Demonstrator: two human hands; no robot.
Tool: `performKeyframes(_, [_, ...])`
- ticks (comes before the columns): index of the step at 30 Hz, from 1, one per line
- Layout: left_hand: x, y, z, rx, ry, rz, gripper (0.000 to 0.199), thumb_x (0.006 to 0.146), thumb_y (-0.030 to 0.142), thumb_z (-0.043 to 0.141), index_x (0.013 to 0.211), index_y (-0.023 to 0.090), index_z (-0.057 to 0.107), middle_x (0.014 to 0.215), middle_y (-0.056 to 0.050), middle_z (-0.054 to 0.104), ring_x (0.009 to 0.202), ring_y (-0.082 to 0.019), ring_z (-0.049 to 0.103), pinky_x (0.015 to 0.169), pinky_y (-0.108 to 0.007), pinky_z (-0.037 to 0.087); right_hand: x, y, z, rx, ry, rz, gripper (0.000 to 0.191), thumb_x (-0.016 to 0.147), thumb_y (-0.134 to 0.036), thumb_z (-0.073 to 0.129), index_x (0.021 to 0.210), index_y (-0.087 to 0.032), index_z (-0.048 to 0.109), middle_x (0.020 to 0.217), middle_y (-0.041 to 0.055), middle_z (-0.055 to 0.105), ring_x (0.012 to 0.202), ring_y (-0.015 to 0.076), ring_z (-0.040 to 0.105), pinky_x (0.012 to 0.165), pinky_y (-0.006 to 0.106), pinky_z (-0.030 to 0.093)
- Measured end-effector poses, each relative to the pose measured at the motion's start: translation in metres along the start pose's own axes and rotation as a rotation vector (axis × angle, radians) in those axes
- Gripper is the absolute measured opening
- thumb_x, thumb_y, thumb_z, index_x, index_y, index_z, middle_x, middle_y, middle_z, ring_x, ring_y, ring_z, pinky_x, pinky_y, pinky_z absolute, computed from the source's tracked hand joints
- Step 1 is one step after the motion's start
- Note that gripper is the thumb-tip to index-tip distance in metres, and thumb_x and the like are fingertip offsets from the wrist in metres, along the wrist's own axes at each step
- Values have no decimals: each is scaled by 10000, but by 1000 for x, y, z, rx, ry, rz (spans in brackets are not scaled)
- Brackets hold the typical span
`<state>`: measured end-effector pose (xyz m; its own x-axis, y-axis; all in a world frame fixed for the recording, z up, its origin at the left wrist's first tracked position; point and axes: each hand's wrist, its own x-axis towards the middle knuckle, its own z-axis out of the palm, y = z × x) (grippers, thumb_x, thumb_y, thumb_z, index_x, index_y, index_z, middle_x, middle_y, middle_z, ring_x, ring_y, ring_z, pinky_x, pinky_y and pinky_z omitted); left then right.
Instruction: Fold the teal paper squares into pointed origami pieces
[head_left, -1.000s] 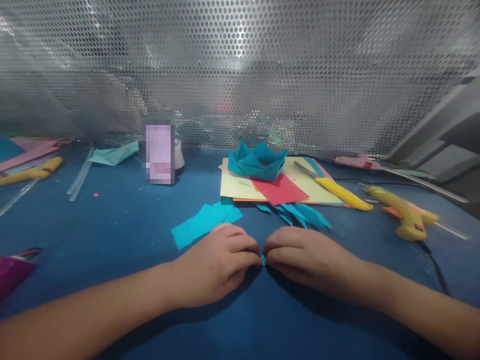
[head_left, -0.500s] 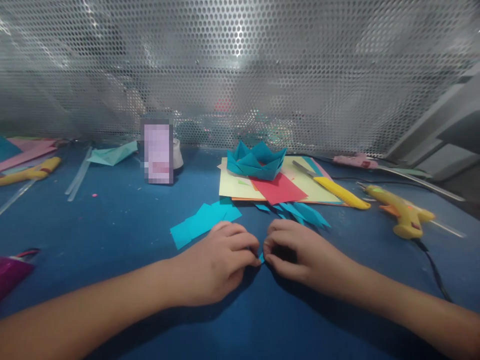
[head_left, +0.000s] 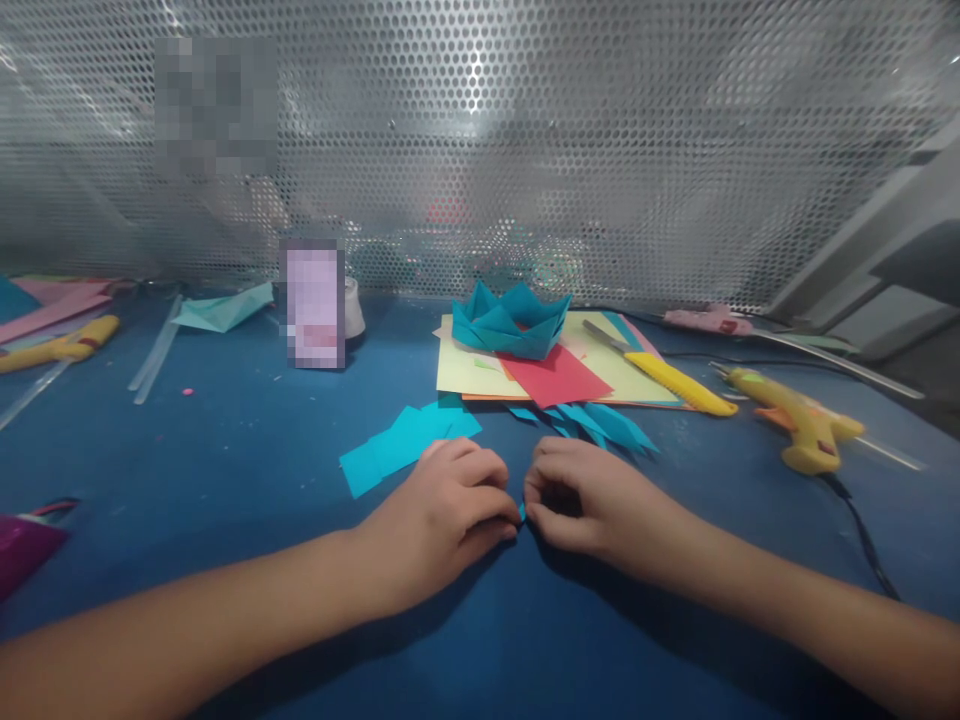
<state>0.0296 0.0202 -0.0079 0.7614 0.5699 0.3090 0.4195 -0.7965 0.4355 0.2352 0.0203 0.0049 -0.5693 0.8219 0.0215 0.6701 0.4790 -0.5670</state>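
Between my two hands, just above the blue table, a small piece of blue paper (head_left: 523,512) shows as a sliver; the fingers hide most of it. My left hand (head_left: 457,515) is closed, its fingertips pinching the left side of this paper. On the right side my right hand (head_left: 589,500) pinches it too, thumb and forefinger curled into a ring. Flat blue paper pieces (head_left: 397,445) lie behind my left hand. Folded blue strips of paper (head_left: 611,425) lie behind my right hand.
A blue folded-paper crown shape (head_left: 514,322) and red paper (head_left: 559,376) rest on pale yellow sheets (head_left: 465,375). A yellow utility knife (head_left: 667,378) lies across them. Right stands a yellow glue gun (head_left: 810,425) with cord. A phone-like object (head_left: 313,305) leans upright before perforated metal (head_left: 480,150).
The fingers of my left hand have curled in and shifted slightly at the paper, and less of it shows. My right hand keeps nearly the same pinch.
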Motion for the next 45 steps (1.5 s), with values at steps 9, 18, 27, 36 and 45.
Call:
performKeyframes(9, [1,-1,3,2,31,15,58,888,166,588,873,168,644,894,-28,572,859,-184,496,772,-344,363,2,-2,0,-34,11,41,63,690,-102,575,661,-158,572,688,-2,501,634,123,469,574,230,341])
performKeyframes(18, [0,0,4,-7,59,-20,44,873,181,615,859,181,657,880,-20,584,848,-181,534,768,-354,353,4,-5,-2,-37,-18,63,61,689,-107,581,664,-160,562,682,-4,507,626,120,461,565,225,331])
performKeyframes(27, [6,7,4,-62,-4,-265,57,802,213,695,772,189,653,854,-5,570,877,-203,505,781,-370,366,6,-5,-1,-46,-43,69,74,676,-128,576,649,-171,522,638,-17,501,592,116,436,529,225,295])
performKeyframes(36, [7,13,4,-41,7,-377,65,806,231,636,755,201,664,941,-41,498,931,-243,443,800,-430,362,6,-1,-6,45,-109,87,95,714,-132,564,795,-180,581,642,-32,499,584,109,449,516,213,300])
performKeyframes(45, [8,13,4,-73,-9,-407,33,787,192,657,795,218,676,951,-25,510,949,-242,448,838,-454,345,6,-2,-12,75,-156,49,113,764,-100,563,838,-175,605,710,-18,515,637,118,468,550,218,333])
